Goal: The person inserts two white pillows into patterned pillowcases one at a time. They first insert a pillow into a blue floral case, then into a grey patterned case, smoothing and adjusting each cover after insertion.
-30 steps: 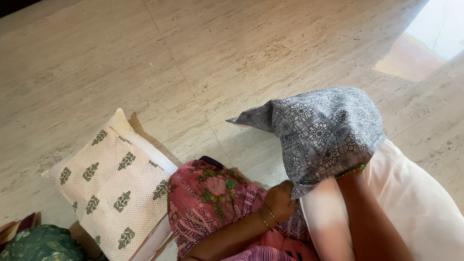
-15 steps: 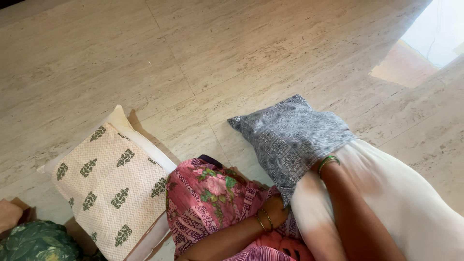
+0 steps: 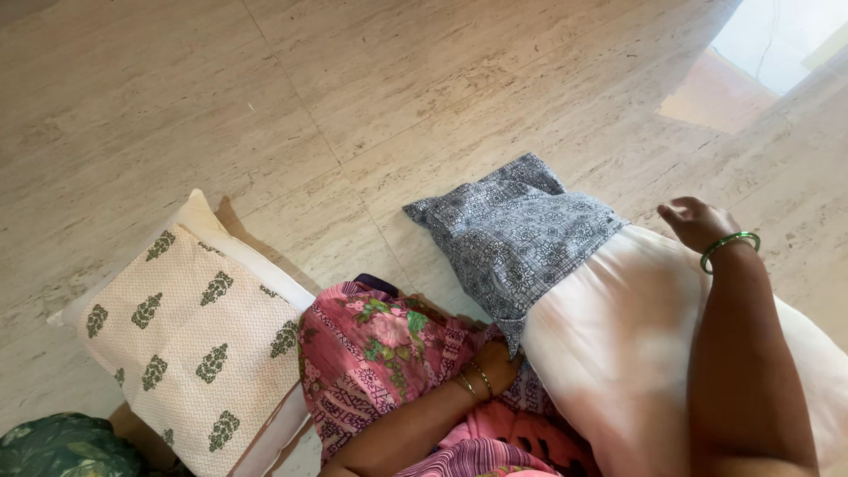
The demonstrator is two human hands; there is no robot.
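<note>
**Head view: grey cover partway onto a white pillow**

Head view looks down at a white pillow (image 3: 618,336) lying on the pale stone-look floor (image 3: 265,106), its far end sheathed in a grey patterned cover (image 3: 512,238). The cover reaches only partway; most of the pillow shows bare.

The left hand (image 3: 496,364), with thin gold bangles at the wrist, is closed on the cover's near corner, pinching the hem against the pillow's edge. The right hand (image 3: 698,223), a green bangle (image 3: 729,247) at its wrist, hovers at the pillow's far side with fingers loosely curled, holding nothing.

What could go wrong: with only one corner gripped, the cover may well ride up askew, bunching on the left while the right side lags. The smooth, slippery-looking pillow could also slide on the polished floor under a hard tug.

The cover is thin woven cotton with a fine geometric print, its far corners limp and unfilled. The pillow is plump, soft and plain. Beside the pink floral garment (image 3: 380,353) lies a cream cushion (image 3: 185,336) with dark green leaf motifs, flat and rectangular.
</note>
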